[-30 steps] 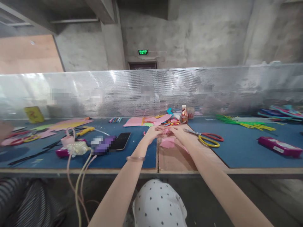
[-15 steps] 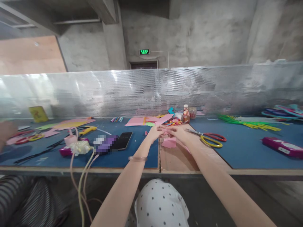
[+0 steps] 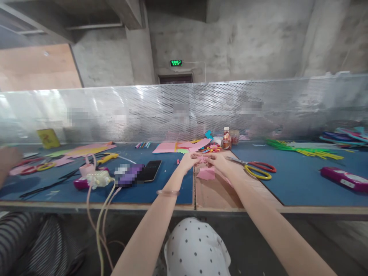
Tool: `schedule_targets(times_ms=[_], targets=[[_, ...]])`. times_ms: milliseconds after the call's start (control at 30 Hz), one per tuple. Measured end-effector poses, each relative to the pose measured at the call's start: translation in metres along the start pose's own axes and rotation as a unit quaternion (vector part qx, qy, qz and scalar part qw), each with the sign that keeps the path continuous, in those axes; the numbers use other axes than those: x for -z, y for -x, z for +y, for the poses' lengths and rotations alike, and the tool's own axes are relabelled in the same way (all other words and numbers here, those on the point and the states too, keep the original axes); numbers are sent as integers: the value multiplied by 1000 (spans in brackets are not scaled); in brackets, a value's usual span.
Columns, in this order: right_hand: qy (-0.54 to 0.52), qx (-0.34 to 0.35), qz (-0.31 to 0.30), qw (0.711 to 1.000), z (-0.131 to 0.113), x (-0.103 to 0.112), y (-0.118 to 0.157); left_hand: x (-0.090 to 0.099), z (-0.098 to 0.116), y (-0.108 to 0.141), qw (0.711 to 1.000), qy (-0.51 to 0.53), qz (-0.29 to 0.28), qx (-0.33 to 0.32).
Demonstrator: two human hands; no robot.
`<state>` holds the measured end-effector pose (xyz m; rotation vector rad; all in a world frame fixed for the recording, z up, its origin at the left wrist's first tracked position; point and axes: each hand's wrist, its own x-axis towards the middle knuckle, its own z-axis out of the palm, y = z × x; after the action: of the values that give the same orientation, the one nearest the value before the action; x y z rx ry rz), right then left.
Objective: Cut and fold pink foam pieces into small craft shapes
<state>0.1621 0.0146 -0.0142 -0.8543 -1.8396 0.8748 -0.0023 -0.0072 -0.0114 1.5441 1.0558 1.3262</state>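
Both my hands meet over the wooden strip of the table, with a small pink paper piece (image 3: 202, 159) between their fingertips. My left hand (image 3: 189, 160) pinches its left side, and my right hand (image 3: 216, 160) grips its right side. Just below my fingers, a larger pink paper scrap (image 3: 206, 173) lies on the wood. Behind my hands are pink paper sheets (image 3: 165, 147) and a pile of small colourful pieces (image 3: 214, 148). Scissors with red and yellow handles (image 3: 258, 170) rest to the right of my right hand.
A brown bottle (image 3: 226, 138) stands behind my hands. Left lie a black phone (image 3: 151, 170), a power strip with cables (image 3: 99, 179) and yellow-handled pliers (image 3: 107, 158). On the right are green pipe cleaners (image 3: 280, 145) and a magenta device (image 3: 345, 179). Another person's hand (image 3: 8, 161) shows far left.
The view has shifted very slightly. My fingers have moved a little around the pink paper piece, which stays between them.
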Motion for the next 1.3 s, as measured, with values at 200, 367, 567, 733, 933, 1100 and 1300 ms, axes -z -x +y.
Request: schedule_targets(times_ms=[200,367,567,733,933,1100,1300], targets=[[-73,-23,22,997,0,1,0,-1,0,-1,992,-73,-6,-105],[-146,-58,49,986,-3,-2,0,-5,4,2,969,-177,-11,-173],[-154,-63,7,986,4,-1,-3,-4,7,2,956,-207,12,-206],[-95,-34,40,994,11,1,-2,-2,6,1,959,-197,43,-197],[22,-3,31,999,2,1,-1,0,7,0,968,-185,80,-152],[95,21,44,994,4,1,-3,1,6,-2,969,-178,87,-151],[73,36,56,995,13,2,-7,-1,4,-2,971,-161,38,-174]])
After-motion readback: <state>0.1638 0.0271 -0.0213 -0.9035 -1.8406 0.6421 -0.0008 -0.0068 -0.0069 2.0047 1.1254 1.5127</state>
